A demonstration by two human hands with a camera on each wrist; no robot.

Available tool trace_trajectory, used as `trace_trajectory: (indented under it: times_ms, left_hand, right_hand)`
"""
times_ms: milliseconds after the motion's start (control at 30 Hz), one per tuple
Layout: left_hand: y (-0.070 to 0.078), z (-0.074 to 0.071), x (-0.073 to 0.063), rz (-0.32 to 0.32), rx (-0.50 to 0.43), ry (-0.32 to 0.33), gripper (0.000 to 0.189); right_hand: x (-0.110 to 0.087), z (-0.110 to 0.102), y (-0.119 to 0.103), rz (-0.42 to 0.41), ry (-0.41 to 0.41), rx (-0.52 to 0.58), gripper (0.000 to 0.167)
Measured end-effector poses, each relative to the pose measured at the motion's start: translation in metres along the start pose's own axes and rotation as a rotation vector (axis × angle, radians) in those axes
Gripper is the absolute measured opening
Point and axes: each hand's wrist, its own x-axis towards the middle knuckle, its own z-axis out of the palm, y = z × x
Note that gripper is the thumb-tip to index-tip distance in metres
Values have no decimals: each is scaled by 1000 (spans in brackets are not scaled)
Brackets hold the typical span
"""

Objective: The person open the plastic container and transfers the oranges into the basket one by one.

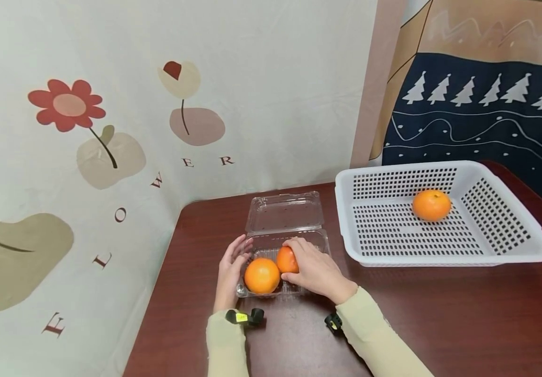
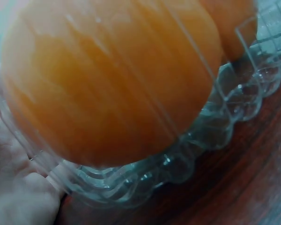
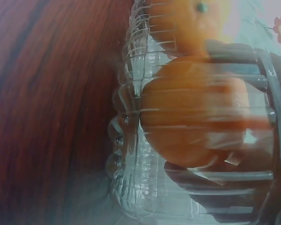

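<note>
A clear plastic clamshell box (image 1: 256, 240) lies on the table with its lid (image 1: 284, 213) folded back. One orange (image 1: 262, 276) sits in the front left of the box. Beside it my right hand (image 1: 315, 269) grips a second orange (image 1: 287, 259) inside the box, thumb toward the front and fingers over the top. The right wrist view shows this orange (image 3: 192, 112) through the ribbed wall. My left hand (image 1: 231, 267) rests along the box's left side, fingers relaxed. In the left wrist view the first orange (image 2: 112, 84) shows large through the plastic.
A white perforated basket (image 1: 445, 256) stands at the right of the table, with another orange (image 1: 432, 205) in it. The dark red-brown table (image 1: 421, 314) meets a flower-printed cloth (image 1: 275, 104) at its back and left. A dark tree-patterned cloth (image 1: 478, 125) hangs behind the basket.
</note>
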Motion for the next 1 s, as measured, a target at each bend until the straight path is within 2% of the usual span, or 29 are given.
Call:
trace_trajectory:
  times_ms: [133,333,600,733,1000]
  left_hand:
    - [5,2,-2,-8,20,1,43]
    - [6,2,-2,-16,29,0,43]
    - [2,2,1,-18,38,1,43]
    - [6,3,-2,-21,36,0,43]
    - [7,3,-2,-14,38,-7,42]
  right_hand:
    - [0,0,0,23,-4,-9,63]
    - [0,-1,-1,40,-20,-6,70]
    - [-2,-1,0,40,-23,11,65]
    - [-1,-1,0,33,-38,0,67]
    - [-1,0,1,27,10,-2,70]
